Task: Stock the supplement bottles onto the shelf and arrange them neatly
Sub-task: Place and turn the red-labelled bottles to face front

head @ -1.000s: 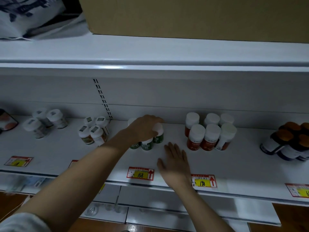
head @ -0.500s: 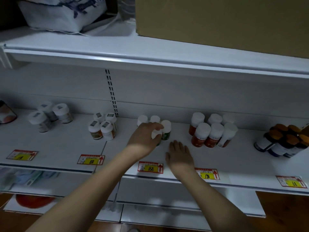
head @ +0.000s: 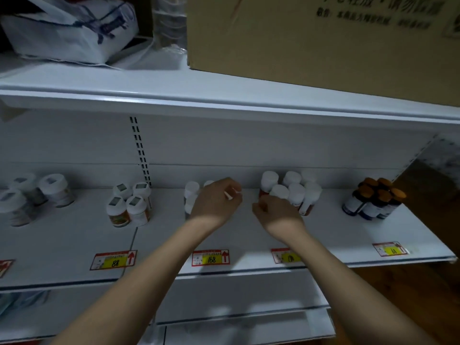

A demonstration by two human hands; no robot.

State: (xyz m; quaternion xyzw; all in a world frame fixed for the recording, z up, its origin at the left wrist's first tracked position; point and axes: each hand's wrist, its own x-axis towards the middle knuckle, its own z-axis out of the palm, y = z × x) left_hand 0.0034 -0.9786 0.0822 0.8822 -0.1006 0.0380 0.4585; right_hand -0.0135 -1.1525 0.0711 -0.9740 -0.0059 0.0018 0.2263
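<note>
On the white shelf (head: 82,235), my left hand (head: 216,201) curls over a white-capped green-label bottle (head: 231,194); only a bit of its cap shows between my fingers. Two more bottles of that group (head: 191,192) stand just left of the hand, partly hidden. My right hand (head: 275,214) has its fingers curled against the front-left bottle of the red-label group (head: 296,192), and it hides that bottle's body.
Small bottles with labelled caps (head: 129,202) and a blurred white-capped group (head: 37,192) stand to the left. Dark bottles with orange-brown caps (head: 373,200) stand at the right. Price tags (head: 211,257) line the front edge. A cardboard box (head: 323,46) and a white bag (head: 69,26) sit on the upper shelf.
My right hand left its flat rest on the shelf and moved back and right to the red-label bottles, fingers now curled. My left hand stays on the green-label bottle. The view tilted upward.
</note>
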